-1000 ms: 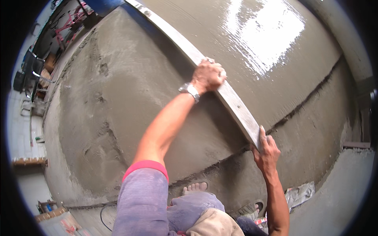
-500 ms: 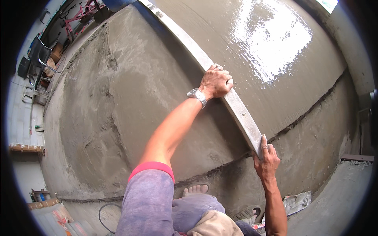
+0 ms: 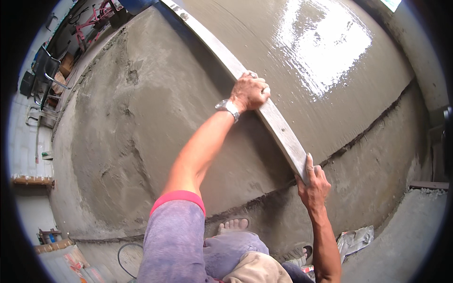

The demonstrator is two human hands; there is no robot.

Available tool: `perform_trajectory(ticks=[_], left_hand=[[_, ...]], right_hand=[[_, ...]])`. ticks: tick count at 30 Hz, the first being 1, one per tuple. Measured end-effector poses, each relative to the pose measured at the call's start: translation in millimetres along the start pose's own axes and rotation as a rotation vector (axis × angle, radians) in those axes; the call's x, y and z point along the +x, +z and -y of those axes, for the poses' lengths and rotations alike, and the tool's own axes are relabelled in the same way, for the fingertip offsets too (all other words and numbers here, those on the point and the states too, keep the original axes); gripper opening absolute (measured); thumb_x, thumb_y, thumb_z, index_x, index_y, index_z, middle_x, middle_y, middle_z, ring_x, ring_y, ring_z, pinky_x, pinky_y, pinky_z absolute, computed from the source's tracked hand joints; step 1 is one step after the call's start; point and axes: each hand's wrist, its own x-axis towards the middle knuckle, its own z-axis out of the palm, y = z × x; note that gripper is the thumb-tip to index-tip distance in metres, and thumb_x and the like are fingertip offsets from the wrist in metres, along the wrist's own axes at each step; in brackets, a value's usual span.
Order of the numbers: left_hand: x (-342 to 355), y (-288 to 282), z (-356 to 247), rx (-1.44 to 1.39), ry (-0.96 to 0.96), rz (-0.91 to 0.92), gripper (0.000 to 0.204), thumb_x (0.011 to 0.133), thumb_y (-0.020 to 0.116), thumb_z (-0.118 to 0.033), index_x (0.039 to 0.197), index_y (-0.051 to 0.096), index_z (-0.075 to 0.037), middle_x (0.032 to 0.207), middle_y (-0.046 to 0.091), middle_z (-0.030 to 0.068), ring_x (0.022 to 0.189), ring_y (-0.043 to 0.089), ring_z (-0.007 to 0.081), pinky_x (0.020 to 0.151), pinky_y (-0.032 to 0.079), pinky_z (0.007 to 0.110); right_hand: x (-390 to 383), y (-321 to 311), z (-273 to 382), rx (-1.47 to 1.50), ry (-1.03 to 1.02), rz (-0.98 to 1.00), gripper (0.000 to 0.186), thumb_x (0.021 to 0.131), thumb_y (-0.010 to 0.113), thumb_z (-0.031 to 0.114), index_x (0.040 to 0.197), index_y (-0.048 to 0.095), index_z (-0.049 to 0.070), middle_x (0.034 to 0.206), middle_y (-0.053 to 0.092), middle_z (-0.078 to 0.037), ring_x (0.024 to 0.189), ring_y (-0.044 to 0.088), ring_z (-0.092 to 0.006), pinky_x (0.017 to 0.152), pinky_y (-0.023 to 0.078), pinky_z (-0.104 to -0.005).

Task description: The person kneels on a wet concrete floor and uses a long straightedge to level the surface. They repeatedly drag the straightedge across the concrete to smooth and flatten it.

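A long pale board [image 3: 222,54] is being held on the wet cement [image 3: 174,113], gripped at two places. The left hand [image 3: 251,92], with a watch [image 3: 228,109] being worn at its wrist, is being kept closed over the board partway along its length. By the right hand [image 3: 314,186] the near end is being clasped, thumb on one side, index finger laid along the other edge.

The long axis is being set on a diagonal: the far end is being pointed forward and to the left, beyond the left hand, and the near end back and to the right, into the right hand. A dark shadow is being cast along the board's left side.

A rough groove [image 3: 363,133] is being met near the right hand; by it the cement is being crossed from behind the left hand to far right of both. Open cement is being shown on either side of the board, with glare being thrown back to the right of the left hand. Room at far right is being bounded by a wall [image 3: 415,61].

Beside the right forearm a crumpled sack [image 3: 355,240] is being noted; its contents cannot be told. Far left of the hands, a chair [image 3: 47,63] is being observed.
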Motion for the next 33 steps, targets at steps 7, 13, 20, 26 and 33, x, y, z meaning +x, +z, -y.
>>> perform_trajectory(ticks=[7,13,20,26,33], left_hand=[[-7,1,-11,0.007,0.018,-0.033,0.021,0.081,0.058,-0.026,0.078,0.073,-0.011,0.083,0.069,0.0038,0.091,0.063,0.0253,0.100,0.041,0.039],[-1,-9,4,0.027,0.006,-0.017,0.022,0.084,0.056,-0.023,0.073,0.070,-0.010,0.081,0.068,0.0051,0.089,0.063,0.0276,0.096,0.043,0.039],[-8,2,-15,-0.016,0.009,-0.013,0.021,0.082,0.056,-0.025,0.075,0.071,-0.012,0.083,0.068,0.0047,0.089,0.062,0.0259,0.097,0.042,0.039],[-6,-11,9,0.035,-0.009,-0.001,0.021,0.082,0.056,-0.024,0.073,0.070,-0.011,0.083,0.068,0.0044,0.089,0.062,0.0259,0.098,0.042,0.039],[-12,-4,-11,-0.023,0.010,-0.029,0.020,0.081,0.058,-0.024,0.075,0.071,-0.010,0.082,0.068,0.0056,0.089,0.062,0.0261,0.098,0.042,0.039]], right_hand=[[-10,-3,-11,0.035,0.009,0.039,0.084,0.069,0.083,0.019,0.145,0.049,0.013,0.089,0.056,-0.008,0.080,0.061,-0.0262,0.064,0.052,-0.0386],[7,4,6,0.042,-0.008,-0.001,0.083,0.069,0.082,0.018,0.145,0.049,0.012,0.088,0.056,-0.008,0.079,0.061,-0.0266,0.064,0.052,-0.0386],[-8,-5,-11,0.047,-0.011,0.038,0.081,0.071,0.082,0.018,0.145,0.049,0.012,0.089,0.056,-0.008,0.081,0.061,-0.0271,0.064,0.051,-0.0392],[9,2,8,0.023,-0.015,0.033,0.082,0.071,0.082,0.020,0.145,0.049,0.012,0.090,0.057,-0.008,0.082,0.061,-0.0264,0.065,0.051,-0.0388],[-9,-6,-4,0.035,-0.026,0.034,0.083,0.070,0.082,0.018,0.145,0.049,0.011,0.090,0.056,-0.008,0.080,0.060,-0.0267,0.064,0.051,-0.0386]])
